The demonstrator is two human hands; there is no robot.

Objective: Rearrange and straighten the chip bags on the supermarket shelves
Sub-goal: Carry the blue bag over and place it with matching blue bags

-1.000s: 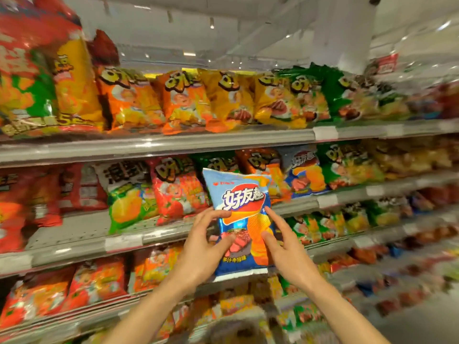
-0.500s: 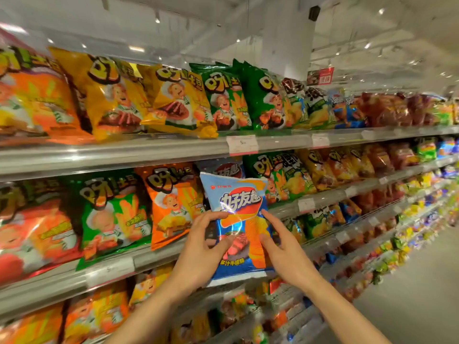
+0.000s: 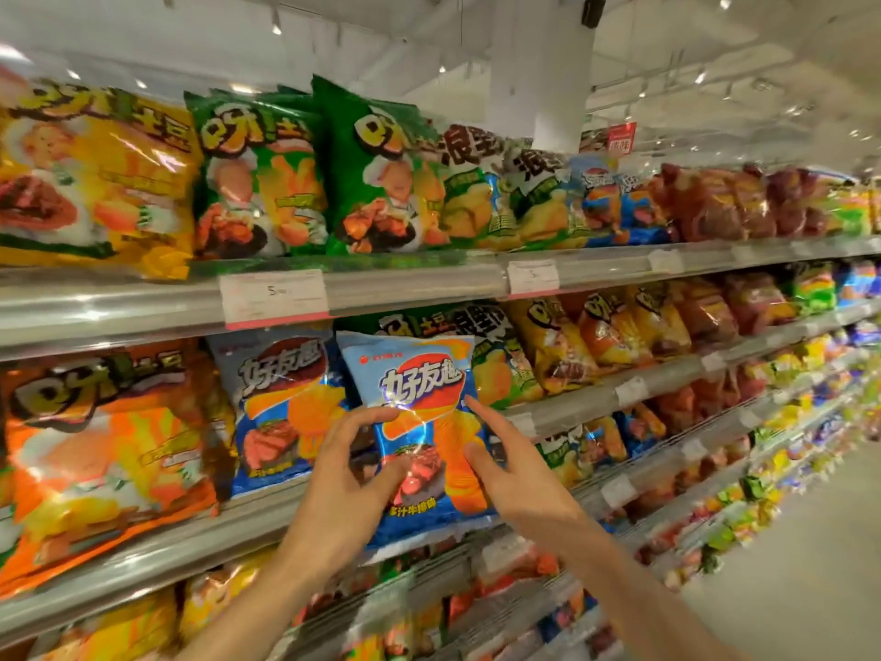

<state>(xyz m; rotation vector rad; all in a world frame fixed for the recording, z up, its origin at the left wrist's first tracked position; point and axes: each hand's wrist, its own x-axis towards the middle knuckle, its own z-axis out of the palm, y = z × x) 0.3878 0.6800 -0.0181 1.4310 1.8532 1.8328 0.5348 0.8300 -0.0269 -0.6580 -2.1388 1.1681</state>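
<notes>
I hold a blue chip bag [image 3: 419, 422] upright between both hands, in front of the middle shelf [image 3: 596, 400]. My left hand [image 3: 348, 474] grips its left edge, thumb on the front and fingers curled behind. My right hand [image 3: 505, 474] pinches its right edge the same way. A matching blue bag [image 3: 281, 412] stands on the shelf just to the left. An orange bag [image 3: 95, 460] leans further left. Green and yellow bags [image 3: 500, 360] stand behind and to the right of the held bag.
The top shelf [image 3: 429, 279] carries yellow [image 3: 90, 178], green [image 3: 372, 174], blue [image 3: 615, 202] and red bags [image 3: 715, 202], with price tags [image 3: 274, 298] on its rail. Lower shelves [image 3: 643, 474] of snacks run off to the right. The aisle floor [image 3: 786, 574] lies at right. A white pillar [image 3: 538, 73] rises behind.
The view has swung right along the shelves and come closer. The blue bag, still held in both hands, now sits beside a matching blue bag on the middle shelf.
</notes>
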